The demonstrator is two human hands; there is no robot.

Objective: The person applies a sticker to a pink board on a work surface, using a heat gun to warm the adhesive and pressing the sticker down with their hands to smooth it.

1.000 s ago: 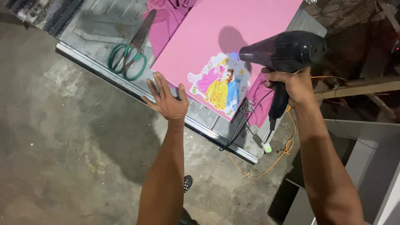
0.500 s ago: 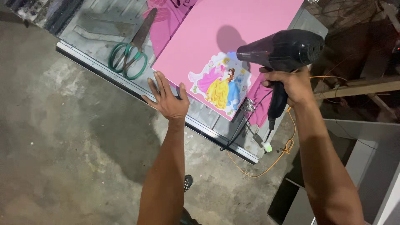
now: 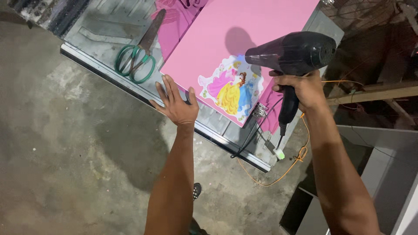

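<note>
With our right hand [image 3: 300, 89] closed around the dryer [image 3: 291, 54] aimed at the sticker [image 3: 230, 89] near the panel's [image 3: 244, 35] front corner, we should sweep evenly while our open left hand [image 3: 176, 104] presses the panel's edge flat on the tabletop [image 3: 100, 30].

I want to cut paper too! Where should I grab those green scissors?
Probably by the two green loop handles of the scissors. They lie flat on the grey metal panel, loops toward the near edge and free of anything else, blades pointing away. Come from the near edge, fingers through the loops, away from the blades.
</note>
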